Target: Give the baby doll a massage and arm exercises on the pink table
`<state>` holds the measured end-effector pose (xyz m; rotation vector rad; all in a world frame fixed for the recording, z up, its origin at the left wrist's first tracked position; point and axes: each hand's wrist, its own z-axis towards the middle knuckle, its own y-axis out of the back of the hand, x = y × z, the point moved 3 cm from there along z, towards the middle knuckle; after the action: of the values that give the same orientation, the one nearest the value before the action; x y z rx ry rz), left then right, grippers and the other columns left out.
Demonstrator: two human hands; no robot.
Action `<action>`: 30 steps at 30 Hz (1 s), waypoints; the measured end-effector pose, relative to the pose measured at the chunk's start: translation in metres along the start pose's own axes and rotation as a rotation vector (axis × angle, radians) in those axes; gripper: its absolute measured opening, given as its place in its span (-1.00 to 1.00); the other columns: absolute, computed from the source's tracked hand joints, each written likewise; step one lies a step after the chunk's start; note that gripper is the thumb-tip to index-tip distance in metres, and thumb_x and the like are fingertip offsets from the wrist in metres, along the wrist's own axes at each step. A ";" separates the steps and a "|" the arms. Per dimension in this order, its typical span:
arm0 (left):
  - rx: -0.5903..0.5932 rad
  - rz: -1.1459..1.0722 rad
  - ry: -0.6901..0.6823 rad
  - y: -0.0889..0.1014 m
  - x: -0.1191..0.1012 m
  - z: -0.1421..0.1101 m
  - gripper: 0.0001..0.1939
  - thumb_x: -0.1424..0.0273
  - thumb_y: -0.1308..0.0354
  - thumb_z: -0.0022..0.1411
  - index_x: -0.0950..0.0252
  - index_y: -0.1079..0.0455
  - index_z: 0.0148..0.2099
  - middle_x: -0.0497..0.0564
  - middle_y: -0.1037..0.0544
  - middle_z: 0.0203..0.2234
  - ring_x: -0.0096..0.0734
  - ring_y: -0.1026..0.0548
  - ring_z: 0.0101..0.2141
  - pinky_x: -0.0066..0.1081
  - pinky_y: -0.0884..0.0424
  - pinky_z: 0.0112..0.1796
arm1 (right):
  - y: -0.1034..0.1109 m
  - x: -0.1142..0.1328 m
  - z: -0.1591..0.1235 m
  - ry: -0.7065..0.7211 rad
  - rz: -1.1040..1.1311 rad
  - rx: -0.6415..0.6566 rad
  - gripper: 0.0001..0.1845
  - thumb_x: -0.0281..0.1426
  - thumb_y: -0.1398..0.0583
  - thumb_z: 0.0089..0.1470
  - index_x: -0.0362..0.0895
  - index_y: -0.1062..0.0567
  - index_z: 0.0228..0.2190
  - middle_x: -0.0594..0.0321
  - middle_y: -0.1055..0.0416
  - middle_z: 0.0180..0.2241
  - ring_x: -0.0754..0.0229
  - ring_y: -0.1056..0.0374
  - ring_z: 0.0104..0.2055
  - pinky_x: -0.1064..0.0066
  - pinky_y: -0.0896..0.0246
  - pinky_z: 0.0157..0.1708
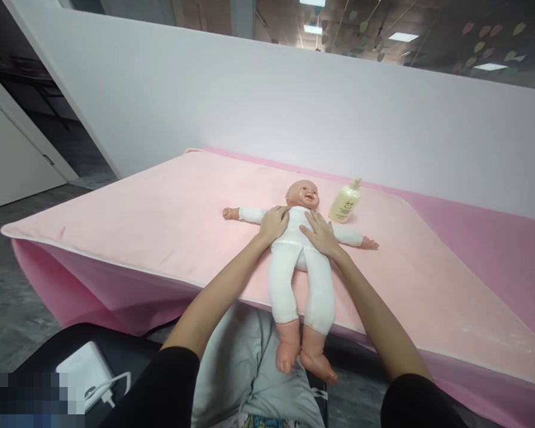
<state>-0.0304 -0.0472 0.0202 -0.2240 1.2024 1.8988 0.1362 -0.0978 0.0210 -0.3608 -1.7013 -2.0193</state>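
Head view: I have 1 doll point(294, 235) lying on its back on a pale pink sheet point(160, 214). Its head point(302, 194) is toward the white partition point(271, 107), its legs toward the near edge. The lower legs extend past that edge, so the 2 bare feet point(288, 351) show in front of it. Its 2 arms are stretched out sideways over the sheet.

Left hand point(274, 222): I see it laid against the doll's torso on the frame's left side, fingers close together over the white fabric.

Right hand point(321, 235): I see it on the opposite side of the torso, palm down, fingers parted and thumb set away from them.

Grip state: both hands are unclenched, resting on the torso rather than pinching it. A strip of white fabric is visible between the 2 hands.

Bottle: 1 pale yellow pump bottle point(345, 203) stands on the sheet near the doll's head, just beyond the outstretched arm on the frame's right. Its print is too small for me to read.

Surroundings: a deeper pink cover point(481, 244) shows at the sheet's right. At lower left, 1 white box point(85, 365) and a white cable point(128, 380) lie on a black seat point(120, 351).
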 end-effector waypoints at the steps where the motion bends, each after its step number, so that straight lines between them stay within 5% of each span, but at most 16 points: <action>1: 0.000 -0.002 -0.008 0.000 0.001 0.000 -0.61 0.47 0.13 0.24 0.36 -0.39 0.03 0.13 -0.50 -0.06 -0.27 -0.41 -0.03 -0.25 -0.28 0.06 | 0.000 -0.004 0.001 -0.041 0.013 -0.007 -0.24 0.06 0.04 0.11 -0.06 -0.07 0.23 0.12 0.17 0.31 -0.07 0.30 0.35 -0.18 0.55 0.24; 5: 0.028 -0.158 -0.077 0.000 -0.004 -0.001 -0.50 0.66 0.13 0.04 0.31 -0.45 -0.04 0.07 -0.52 -0.09 -0.33 -0.42 -0.03 -0.27 -0.28 0.06 | 0.003 -0.016 0.004 -0.099 0.056 -0.111 -0.20 0.09 0.08 0.11 -0.20 -0.12 0.19 -0.05 -0.02 0.25 -0.07 0.12 0.31 -0.11 0.50 0.25; 9: 0.265 -0.421 -0.166 0.000 -0.023 -0.004 -0.61 0.61 0.08 0.06 0.26 -0.53 -0.20 -0.01 -0.59 -0.24 -0.35 -0.49 -0.10 -0.19 -0.18 0.13 | 0.003 -0.024 0.004 -0.073 0.103 -0.221 -0.31 0.07 0.09 0.13 -0.19 -0.32 0.02 -0.02 -0.30 0.08 -0.02 -0.14 0.19 -0.05 0.41 0.25; 12: 0.470 -0.357 -0.263 0.001 -0.034 -0.008 -0.69 0.46 0.03 0.18 0.13 -0.52 -0.17 -0.08 -0.53 -0.07 -0.30 -0.35 0.09 -0.03 0.16 0.23 | 0.002 -0.026 0.004 -0.055 0.139 -0.268 -0.40 0.01 0.08 0.15 -0.15 -0.36 -0.02 0.03 -0.34 0.05 0.00 -0.17 0.16 -0.06 0.40 0.25; 15: 0.545 -0.216 -0.301 -0.001 -0.033 -0.009 -0.64 0.33 0.11 0.29 0.03 -0.40 0.04 -0.09 -0.31 0.16 -0.31 -0.11 0.24 0.02 0.30 0.22 | 0.003 -0.025 0.004 -0.033 0.154 -0.312 -0.48 -0.08 0.09 0.18 -0.13 -0.41 -0.06 0.07 -0.40 -0.01 0.01 -0.25 0.09 -0.07 0.33 0.24; 19: 0.477 -0.047 -0.223 -0.005 -0.020 -0.005 -0.54 0.15 0.15 0.32 -0.02 -0.15 0.23 -0.06 -0.01 0.30 -0.24 0.10 0.30 0.07 0.28 0.21 | 0.009 -0.021 -0.001 -0.004 0.217 -0.400 -0.53 -0.14 0.03 0.14 -0.12 -0.48 -0.11 0.10 -0.44 -0.05 0.03 -0.33 0.03 0.10 -0.05 0.15; 23: 0.334 0.059 -0.133 -0.004 -0.007 -0.002 -0.44 0.11 0.21 0.32 0.11 0.03 0.32 0.06 -0.04 0.29 -0.22 0.00 0.27 0.04 0.15 0.20 | 0.014 -0.003 -0.012 0.103 0.302 -0.401 -0.61 -0.16 -0.04 0.08 -0.09 -0.57 -0.28 0.16 -0.48 -0.11 0.05 -0.34 0.04 0.17 -0.15 0.12; 26: 0.208 0.161 -0.134 0.000 0.000 -0.001 -0.47 0.23 0.24 0.35 0.23 0.04 0.32 0.14 -0.28 0.18 -0.23 -0.24 0.16 -0.02 0.04 0.18 | 0.012 0.020 -0.022 0.283 0.360 -0.191 -0.67 -0.18 -0.07 0.08 -0.04 -0.59 -0.37 0.23 -0.52 -0.19 0.07 -0.32 0.07 0.13 -0.05 0.19; 30: 0.114 0.332 -0.107 0.002 0.008 0.001 -0.48 0.47 0.21 0.30 0.34 -0.01 0.30 0.17 -0.54 -0.18 -0.24 -0.46 -0.10 -0.10 -0.12 0.10 | 0.005 0.040 -0.029 0.446 0.302 0.061 -0.69 -0.20 -0.07 0.13 0.02 -0.55 -0.20 0.29 -0.47 -0.08 0.11 -0.25 0.14 0.06 0.16 0.26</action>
<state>-0.0364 -0.0418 0.0175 0.1466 1.3327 2.0855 0.1075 -0.1342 0.0395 -0.1225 -1.3389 -1.6722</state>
